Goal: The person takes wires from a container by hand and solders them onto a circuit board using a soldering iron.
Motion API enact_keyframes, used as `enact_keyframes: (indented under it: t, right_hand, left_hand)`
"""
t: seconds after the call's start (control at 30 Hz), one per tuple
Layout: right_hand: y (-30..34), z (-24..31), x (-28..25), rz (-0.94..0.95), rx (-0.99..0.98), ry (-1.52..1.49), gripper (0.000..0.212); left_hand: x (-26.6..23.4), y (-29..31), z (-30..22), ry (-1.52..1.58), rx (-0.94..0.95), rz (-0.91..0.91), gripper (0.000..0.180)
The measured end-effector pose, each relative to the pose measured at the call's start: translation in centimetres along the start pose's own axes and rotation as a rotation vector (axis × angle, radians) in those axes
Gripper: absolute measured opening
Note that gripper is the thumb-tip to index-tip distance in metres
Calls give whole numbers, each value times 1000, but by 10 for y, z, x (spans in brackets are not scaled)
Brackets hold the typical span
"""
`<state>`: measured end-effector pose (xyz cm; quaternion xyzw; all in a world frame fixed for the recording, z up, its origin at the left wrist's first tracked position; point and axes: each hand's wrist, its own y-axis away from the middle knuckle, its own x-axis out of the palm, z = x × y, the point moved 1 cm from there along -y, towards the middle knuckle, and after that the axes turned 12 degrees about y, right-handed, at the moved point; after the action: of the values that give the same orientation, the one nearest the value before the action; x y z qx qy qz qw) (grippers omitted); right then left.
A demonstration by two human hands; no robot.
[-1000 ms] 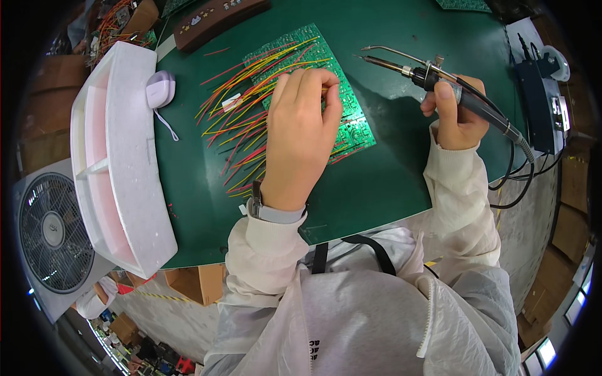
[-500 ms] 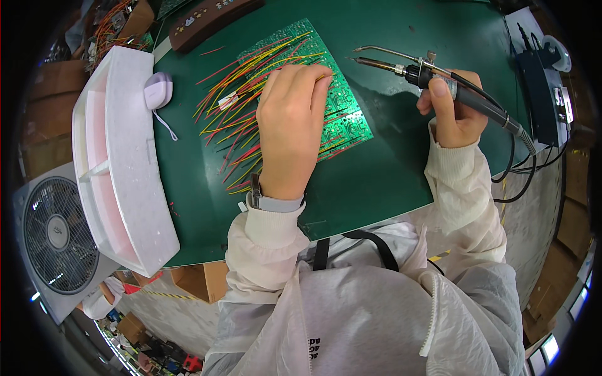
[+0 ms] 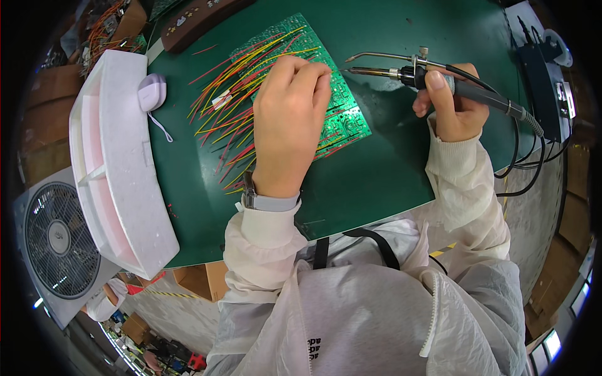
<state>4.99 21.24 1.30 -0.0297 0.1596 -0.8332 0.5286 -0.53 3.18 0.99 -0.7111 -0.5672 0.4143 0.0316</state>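
Observation:
A green circuit board (image 3: 348, 120) lies on the table, with many thin red, yellow and black wires (image 3: 235, 119) spreading leftward from it. Over its middle hovers or rests my left hand (image 3: 288, 119), thumb and fingers pinched together near the board's right part. What the pinch holds is too small to make out. My right hand (image 3: 453, 103) is wrapped round a soldering iron (image 3: 473, 93) with a curved metal solder-feed tube (image 3: 382, 57) fixed above it. The iron points left, its tip just right of the board and near my left fingertips.
To the left stands a white foam tray (image 3: 128, 163) with compartments, a pale lilac case (image 3: 152, 93) with a strap against it. A brown pencil-case-like box (image 3: 200, 22) lies at the back. The dark soldering station (image 3: 542, 88) sits far right, cables trailing. A fan (image 3: 59, 238) stands beyond the left edge.
The soldering iron's tip has come slightly left and down, nearer the board and my left fingers. My left hand stays pinched over the board. The view has shifted a little.

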Motion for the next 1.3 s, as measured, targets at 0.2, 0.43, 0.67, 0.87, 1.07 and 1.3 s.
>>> enact_keyframes:
  t: [0.2,0.43,0.67,0.87,1.07,1.3]
  right_hand:
    - [0,0,1,-2,8,-7,21]
    - [1,0,3,9,0,86,16]
    - [0,-2,1,27,4,9,18]
    - [-1,-3,1,34,-2,-5,17]
    - [0,-1,3,15,-24,33,16]
    - [0,-2,2,1,-43,121,16]
  left_hand:
    - [-3,-4,-4,-59,29,48,10]
    - [-2,-4,-2,-48,48,36,10]
    - [0,-4,-4,-5,74,3,10]
    - [1,-4,-2,-49,96,-7,11]
    - [-1,-3,-1,-25,101,-13,11]
    - [0,-2,-1,-7,107,-11,11]
